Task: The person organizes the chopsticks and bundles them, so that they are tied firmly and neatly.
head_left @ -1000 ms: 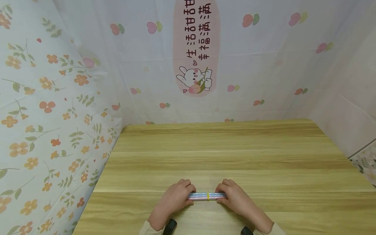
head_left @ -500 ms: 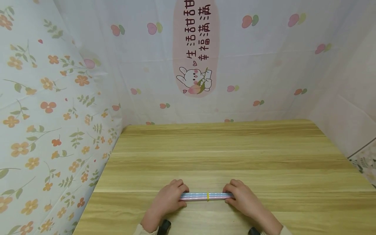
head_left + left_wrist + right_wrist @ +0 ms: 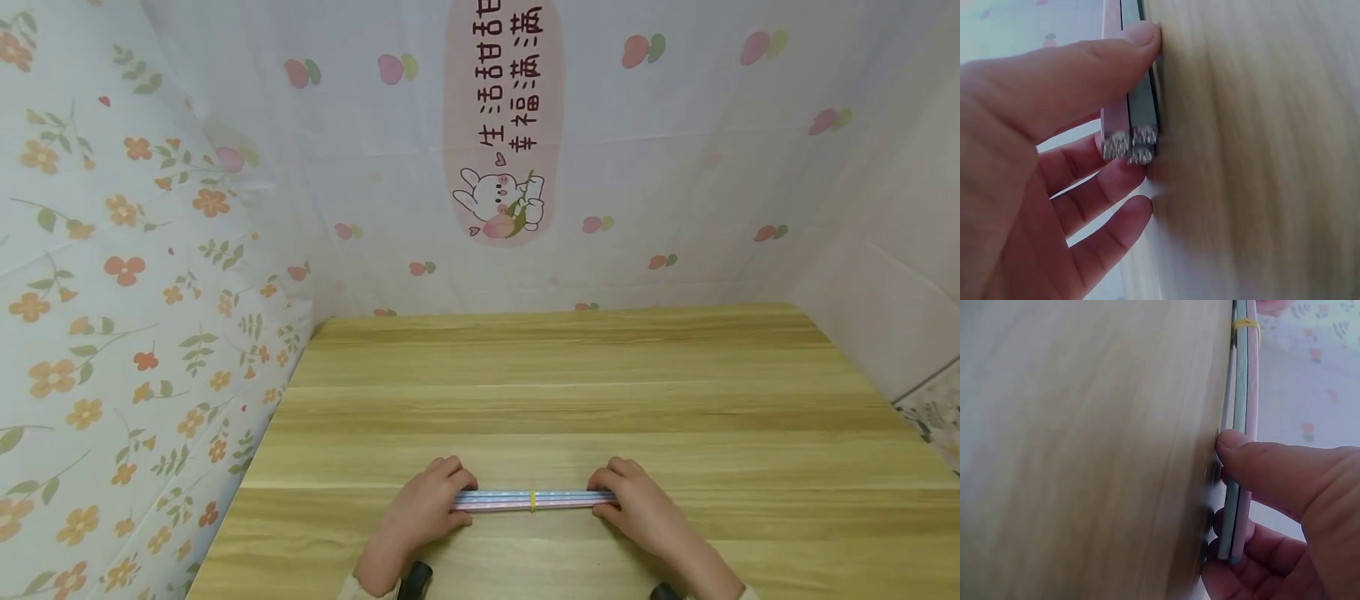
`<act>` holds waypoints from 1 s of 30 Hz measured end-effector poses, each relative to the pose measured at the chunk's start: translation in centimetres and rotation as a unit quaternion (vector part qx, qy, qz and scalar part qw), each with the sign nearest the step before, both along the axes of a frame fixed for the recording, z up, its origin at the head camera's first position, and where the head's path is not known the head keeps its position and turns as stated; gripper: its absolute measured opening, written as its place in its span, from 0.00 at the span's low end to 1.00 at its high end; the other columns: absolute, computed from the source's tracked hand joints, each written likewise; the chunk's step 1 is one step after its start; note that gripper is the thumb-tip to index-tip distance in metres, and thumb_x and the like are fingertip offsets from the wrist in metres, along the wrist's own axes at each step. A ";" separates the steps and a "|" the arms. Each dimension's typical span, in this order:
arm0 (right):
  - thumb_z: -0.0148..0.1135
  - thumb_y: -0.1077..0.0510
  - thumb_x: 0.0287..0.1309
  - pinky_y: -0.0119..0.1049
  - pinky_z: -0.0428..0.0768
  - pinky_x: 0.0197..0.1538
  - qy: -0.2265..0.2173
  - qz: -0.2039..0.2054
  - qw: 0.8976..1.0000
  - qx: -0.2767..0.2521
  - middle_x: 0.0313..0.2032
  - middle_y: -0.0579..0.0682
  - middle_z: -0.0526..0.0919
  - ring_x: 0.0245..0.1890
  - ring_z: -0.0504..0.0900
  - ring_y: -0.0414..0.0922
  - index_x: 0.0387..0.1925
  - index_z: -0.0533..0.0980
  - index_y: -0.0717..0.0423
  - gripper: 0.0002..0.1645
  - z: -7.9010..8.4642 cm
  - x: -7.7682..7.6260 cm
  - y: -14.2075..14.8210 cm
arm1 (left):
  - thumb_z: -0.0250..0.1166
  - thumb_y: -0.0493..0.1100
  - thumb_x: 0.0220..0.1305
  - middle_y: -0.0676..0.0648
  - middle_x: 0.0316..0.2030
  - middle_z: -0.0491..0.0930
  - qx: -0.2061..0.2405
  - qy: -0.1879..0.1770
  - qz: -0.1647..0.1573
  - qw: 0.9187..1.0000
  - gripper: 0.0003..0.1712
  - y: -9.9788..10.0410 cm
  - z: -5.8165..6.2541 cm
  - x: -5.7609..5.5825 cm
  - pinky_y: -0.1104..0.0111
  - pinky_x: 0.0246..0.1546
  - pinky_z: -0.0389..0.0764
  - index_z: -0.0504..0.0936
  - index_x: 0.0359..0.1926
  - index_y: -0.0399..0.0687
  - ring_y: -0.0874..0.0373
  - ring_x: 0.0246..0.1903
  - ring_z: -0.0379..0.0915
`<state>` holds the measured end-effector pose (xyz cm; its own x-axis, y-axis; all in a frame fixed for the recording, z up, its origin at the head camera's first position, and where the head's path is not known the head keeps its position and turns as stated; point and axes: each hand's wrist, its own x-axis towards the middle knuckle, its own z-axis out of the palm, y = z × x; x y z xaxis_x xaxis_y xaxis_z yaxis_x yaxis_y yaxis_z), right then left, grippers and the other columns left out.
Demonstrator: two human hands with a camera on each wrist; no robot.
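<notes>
A bundle of slim pink and blue sticks [image 3: 498,500] lies crosswise near the table's front, bound by a yellow rubber band [image 3: 532,501] around its middle. My left hand [image 3: 425,508] pinches the left end between thumb and fingers. Up close in the left wrist view, the square stick ends [image 3: 1129,145] look silvery and mottled. At the other end my right hand [image 3: 641,510] holds the sticks, thumb on one side and fingers on the other. In the right wrist view the pink and pale green-blue sticks [image 3: 1241,394] run past the thumb to plain ends. The exact kind of stick is unclear.
The wood-grain table [image 3: 555,375] stretches beyond both hands. A white cloth with printed hearts and a rabbit [image 3: 498,200] hangs at its back edge. Flower-printed cloth [image 3: 150,333] borders the left side, with pale cloth [image 3: 892,250] on the right.
Both hands have slid apart along the bundle, the left one leftward and the right one rightward. More of the sticks shows between them, while the rubber band stays about where it was.
</notes>
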<state>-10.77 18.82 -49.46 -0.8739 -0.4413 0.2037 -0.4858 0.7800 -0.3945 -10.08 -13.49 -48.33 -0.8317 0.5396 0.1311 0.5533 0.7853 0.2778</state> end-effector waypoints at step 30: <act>0.70 0.53 0.50 0.31 0.74 0.35 -0.024 -0.020 0.999 0.012 0.31 0.35 0.74 0.32 0.70 0.32 0.34 0.79 0.46 0.09 1.5 0.2 3.5 | 0.70 0.54 0.54 0.52 0.39 0.76 0.024 -0.001 0.033 0.999 0.21 -3.6 0.8 0.0 0.65 0.43 0.77 0.80 0.42 0.45 0.57 0.41 0.72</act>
